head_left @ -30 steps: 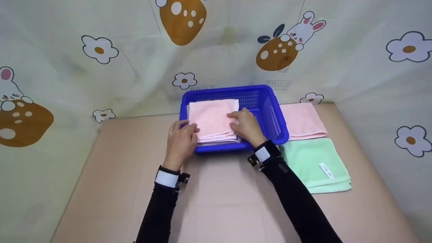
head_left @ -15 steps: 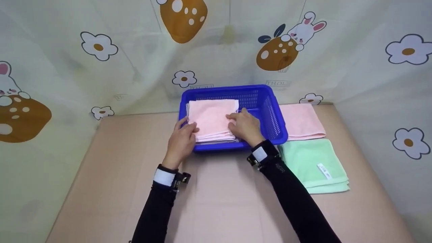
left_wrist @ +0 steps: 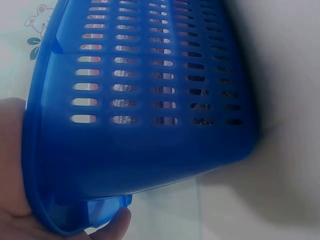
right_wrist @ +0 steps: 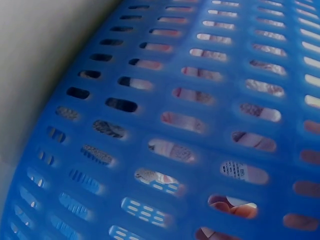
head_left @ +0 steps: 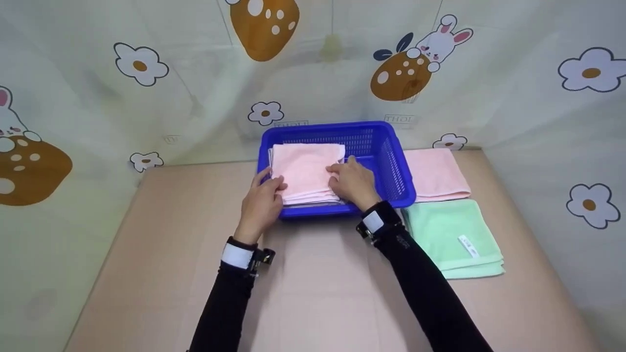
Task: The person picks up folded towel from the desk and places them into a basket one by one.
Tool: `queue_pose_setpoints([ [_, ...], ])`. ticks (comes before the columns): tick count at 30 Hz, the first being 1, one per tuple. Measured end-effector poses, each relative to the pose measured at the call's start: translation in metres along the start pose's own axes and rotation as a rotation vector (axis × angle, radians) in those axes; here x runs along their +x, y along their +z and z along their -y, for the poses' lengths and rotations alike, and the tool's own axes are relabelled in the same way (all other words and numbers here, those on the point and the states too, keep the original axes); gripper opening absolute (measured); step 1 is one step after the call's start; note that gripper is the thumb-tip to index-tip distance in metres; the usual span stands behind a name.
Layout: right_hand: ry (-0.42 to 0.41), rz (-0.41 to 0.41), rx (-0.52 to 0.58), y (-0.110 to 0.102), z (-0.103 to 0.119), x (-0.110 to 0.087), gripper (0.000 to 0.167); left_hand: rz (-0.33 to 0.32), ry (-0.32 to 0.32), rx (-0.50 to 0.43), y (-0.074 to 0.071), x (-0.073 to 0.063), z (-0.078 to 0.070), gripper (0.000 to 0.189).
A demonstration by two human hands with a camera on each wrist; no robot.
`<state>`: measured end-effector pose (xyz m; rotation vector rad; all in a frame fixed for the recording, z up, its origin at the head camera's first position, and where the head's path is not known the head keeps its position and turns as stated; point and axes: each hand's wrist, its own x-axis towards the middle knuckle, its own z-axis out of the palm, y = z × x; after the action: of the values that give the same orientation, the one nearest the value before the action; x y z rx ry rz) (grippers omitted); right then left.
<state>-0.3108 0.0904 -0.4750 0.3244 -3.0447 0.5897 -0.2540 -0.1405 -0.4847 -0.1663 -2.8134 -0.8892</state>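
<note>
A stack of folded towels, with a pink towel on top, lies in the left part of a blue plastic basket. My left hand is at the basket's front left corner. One finger reaches along the left rim, others lie over the stack's edge, and in the left wrist view a fingertip curls outside the rim. Inside the basket, my right hand holds the stack's right edge, thumb and index on the pink cloth, other fingers bent down beside it. The right wrist view mostly shows the slotted basket wall.
To the right of the basket, another folded pink towel lies on the table. Nearer is a folded green towel with a white label. A printed curtain hangs behind and at both sides.
Both hands keep nearly the same places on the stack and basket. The head view has shifted slightly.
</note>
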Motion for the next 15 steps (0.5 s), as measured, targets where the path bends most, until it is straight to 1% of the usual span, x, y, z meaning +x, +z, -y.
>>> queue_pose_setpoints([
  [3, -0.014, -0.002, -0.010, 0.0011, 0.0011, 0.0001, 0.044, -0.005, -0.008, 0.004, -0.0005, -0.0009, 0.0006, 0.039],
  [7, -0.027, 0.000, -0.026, 0.0028, 0.0023, 0.0002, 0.044, -0.031, -0.004, 0.013, -0.0001, -0.0026, 0.0014, 0.036],
  [11, -0.036, 0.009, -0.046, 0.0036, 0.0030, 0.0000, 0.044, -0.064, 0.015, 0.019, 0.0019, -0.0038, 0.0013, 0.031],
  [15, -0.042, -0.005, -0.048, 0.0038, 0.0015, -0.0002, 0.043, -0.081, 0.038, 0.014, 0.0046, -0.0034, 0.0007, 0.029],
])
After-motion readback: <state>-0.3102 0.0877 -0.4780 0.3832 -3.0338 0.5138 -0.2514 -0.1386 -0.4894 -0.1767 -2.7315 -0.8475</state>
